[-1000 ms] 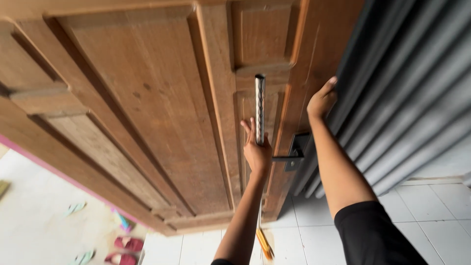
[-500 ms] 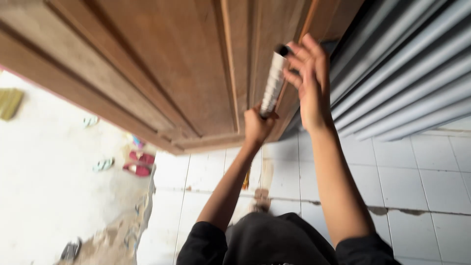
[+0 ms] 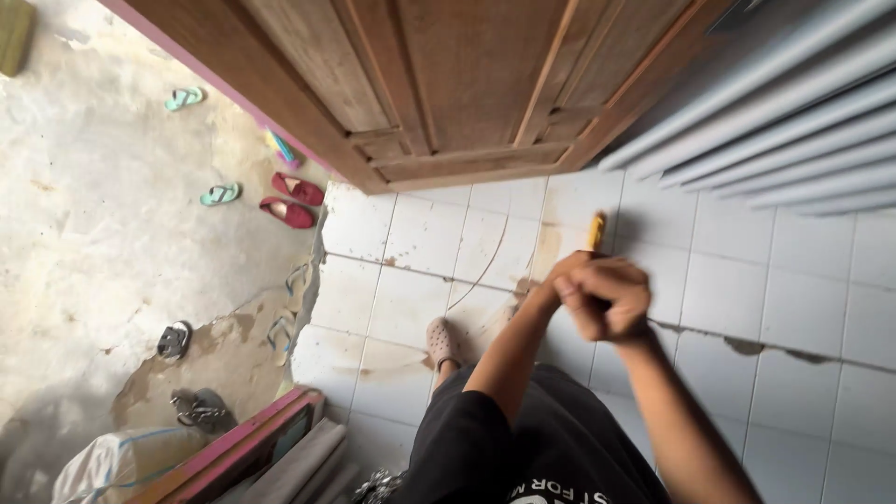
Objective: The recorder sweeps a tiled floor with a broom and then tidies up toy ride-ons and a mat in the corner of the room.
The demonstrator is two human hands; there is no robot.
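Orange tool tip (image 3: 595, 231) pokes out just beyond both hands; right grip (image 3: 611, 301) and left grip (image 3: 558, 280) are clenched together around its hidden handle above white floor tiles (image 3: 821, 280).

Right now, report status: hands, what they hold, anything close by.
Both hands clenched together: right hand on top, left hand behind, grip shut on a handle, orange end showing above. Wooden door ahead, tiled floor below, nothing else near.
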